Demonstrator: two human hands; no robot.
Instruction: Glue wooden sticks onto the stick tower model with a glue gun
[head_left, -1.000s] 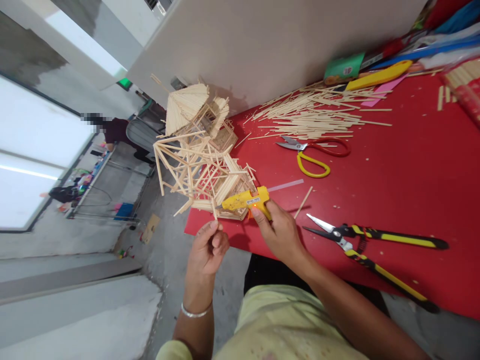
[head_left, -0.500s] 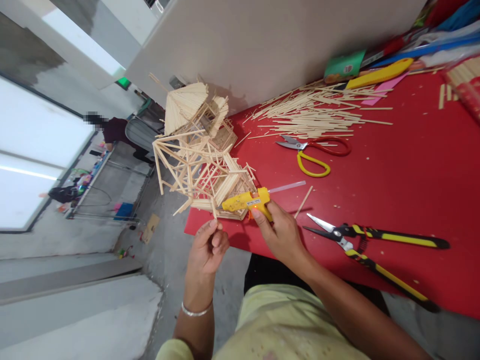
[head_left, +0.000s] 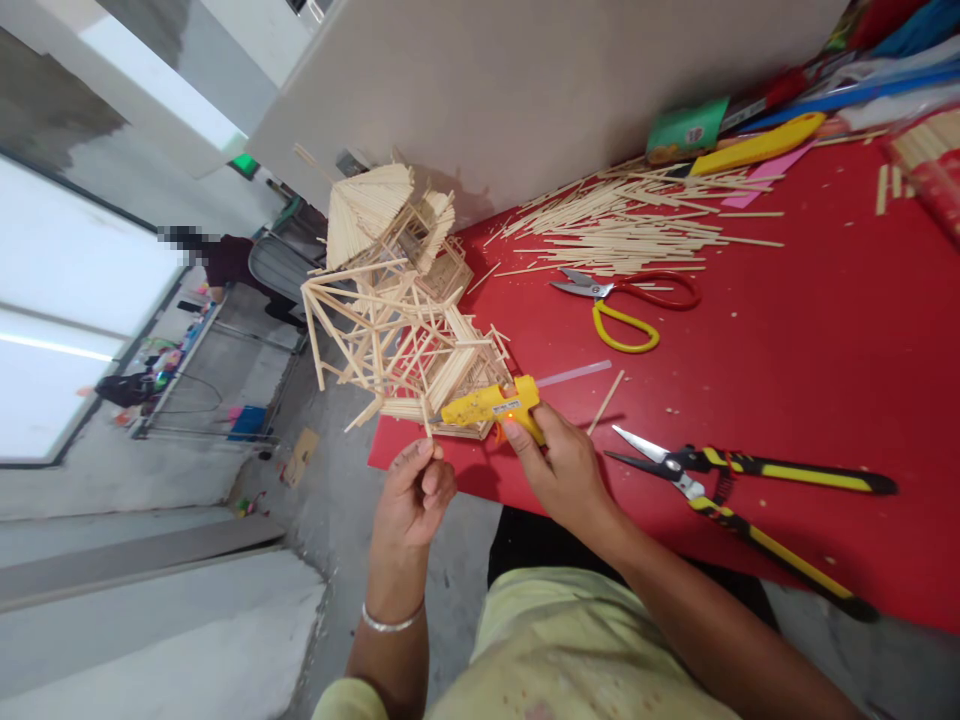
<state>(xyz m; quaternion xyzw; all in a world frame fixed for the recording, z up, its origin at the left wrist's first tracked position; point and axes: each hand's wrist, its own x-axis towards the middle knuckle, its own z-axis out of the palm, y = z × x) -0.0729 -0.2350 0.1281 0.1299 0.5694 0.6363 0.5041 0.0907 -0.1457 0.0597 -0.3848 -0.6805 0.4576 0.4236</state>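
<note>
My right hand (head_left: 559, 455) is wrapped round the handle of a yellow glue gun (head_left: 487, 404), with a clear glue stick (head_left: 574, 374) poking out of its back. The gun's nozzle points left, close to a thin wooden stick (head_left: 427, 418). Between thumb and finger, my left hand (head_left: 416, 487) pinches the lower end of that stick. Just beyond both hands stands a model building (head_left: 375, 325) made of many wooden sticks, with an open roof frame in front and a covered pointed roof behind. Whether the nozzle touches the stick, I cannot tell.
On the red table (head_left: 787, 370) lie red-and-yellow scissors (head_left: 626, 300), opened black-and-yellow shears (head_left: 720, 480) and a loose stick (head_left: 606, 402). A pile of sticks (head_left: 622, 230) and a yellow-handled cutter (head_left: 757, 146) are near the board at the back. Far left, a person (head_left: 229, 262) sits at another table.
Almost nothing differs. The whole view has shifted very slightly, and both hands keep their hold on the stick and the glue gun.
</note>
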